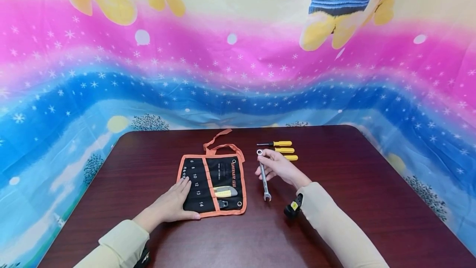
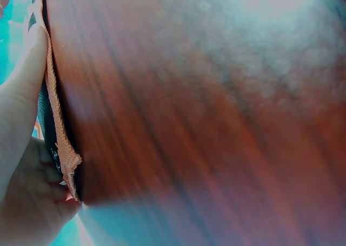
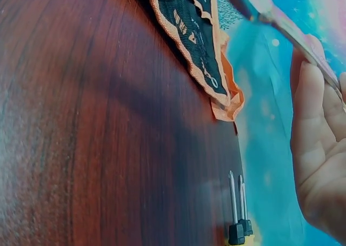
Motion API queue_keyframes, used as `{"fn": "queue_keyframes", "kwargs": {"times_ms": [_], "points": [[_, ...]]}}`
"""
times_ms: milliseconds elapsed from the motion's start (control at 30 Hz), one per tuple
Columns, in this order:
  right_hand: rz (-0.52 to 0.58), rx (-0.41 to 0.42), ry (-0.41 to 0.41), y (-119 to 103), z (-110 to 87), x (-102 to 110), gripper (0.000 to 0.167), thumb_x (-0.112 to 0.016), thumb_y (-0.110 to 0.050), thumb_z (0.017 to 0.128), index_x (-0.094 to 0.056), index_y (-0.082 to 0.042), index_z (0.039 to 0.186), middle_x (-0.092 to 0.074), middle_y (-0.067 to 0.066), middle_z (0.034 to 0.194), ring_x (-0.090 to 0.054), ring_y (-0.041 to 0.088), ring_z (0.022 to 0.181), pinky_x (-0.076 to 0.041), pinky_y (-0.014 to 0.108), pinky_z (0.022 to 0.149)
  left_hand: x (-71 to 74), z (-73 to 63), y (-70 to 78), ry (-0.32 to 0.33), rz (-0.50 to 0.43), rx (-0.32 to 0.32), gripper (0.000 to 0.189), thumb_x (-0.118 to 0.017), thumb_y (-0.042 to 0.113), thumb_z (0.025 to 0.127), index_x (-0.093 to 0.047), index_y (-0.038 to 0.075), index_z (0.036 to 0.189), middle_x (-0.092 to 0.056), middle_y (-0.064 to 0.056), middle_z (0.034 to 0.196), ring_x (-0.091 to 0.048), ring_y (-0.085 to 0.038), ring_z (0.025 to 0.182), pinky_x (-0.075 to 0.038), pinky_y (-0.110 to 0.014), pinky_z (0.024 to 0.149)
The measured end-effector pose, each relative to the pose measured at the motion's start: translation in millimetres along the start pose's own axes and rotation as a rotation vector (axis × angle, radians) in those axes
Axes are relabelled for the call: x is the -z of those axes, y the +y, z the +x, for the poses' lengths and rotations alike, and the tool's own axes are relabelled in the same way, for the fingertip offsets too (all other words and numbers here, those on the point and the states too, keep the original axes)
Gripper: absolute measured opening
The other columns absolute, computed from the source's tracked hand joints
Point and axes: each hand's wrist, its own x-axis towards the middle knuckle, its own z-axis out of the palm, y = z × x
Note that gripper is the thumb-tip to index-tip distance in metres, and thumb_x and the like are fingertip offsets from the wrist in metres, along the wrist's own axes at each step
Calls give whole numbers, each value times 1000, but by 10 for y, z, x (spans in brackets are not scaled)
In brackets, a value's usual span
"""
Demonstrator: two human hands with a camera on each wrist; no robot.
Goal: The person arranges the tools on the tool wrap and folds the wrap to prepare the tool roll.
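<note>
A black tool pouch (image 1: 227, 173) with orange edging and numbered pockets lies flat on the table. My left hand (image 1: 172, 201) rests on its left side, fingers spread over the cloth and thumb along the lower edge. Between the thumb and fingers of my right hand (image 1: 282, 168) is a silver combination wrench (image 1: 264, 179), pinched near its ring end; its open end points down toward the table. In the right wrist view the wrench (image 3: 294, 35) crosses the top right corner. A yellow and grey utility knife (image 1: 226, 192) sits in a pouch pocket, with a small dark item (image 1: 223, 204) below it.
Three screwdrivers with yellow handles (image 1: 283, 143) lie behind my right hand, partly hidden by it. An orange tie strap (image 1: 219, 135) trails from the pouch's top toward the far edge of the dark red table (image 1: 316, 235). A printed cloth (image 1: 238, 61) hangs behind.
</note>
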Motion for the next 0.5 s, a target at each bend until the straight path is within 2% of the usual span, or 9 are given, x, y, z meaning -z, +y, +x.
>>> {"fn": "queue_keyframes", "kwargs": {"times_ms": [67,300,500], "points": [[11,6,-8,-4,1,-5,27,-50,-29,96,-44,-3,100,-66,20,83,-65,29,67,-54,36,57,-2,1,-5,2,0,-1,113,-58,73,68,-31,-14,136,-24,-30,143,-21,-39,133,-23,-47,105],[49,-1,-30,8,16,-18,45,-51,-30,95,-36,10,110,-66,21,85,-66,31,69,-54,37,58,-9,7,-12,-1,6,6,115,-56,75,67,-31,-13,136,-24,-29,143,-21,-38,133,-23,-46,105],[66,6,-27,11,28,-32,40,-51,-29,96,-39,8,106,-63,27,90,-65,34,72,-54,39,59,-11,4,-12,4,8,2,114,-57,74,68,-32,-13,136,-24,-29,143,-21,-38,133,-23,-46,105]]}}
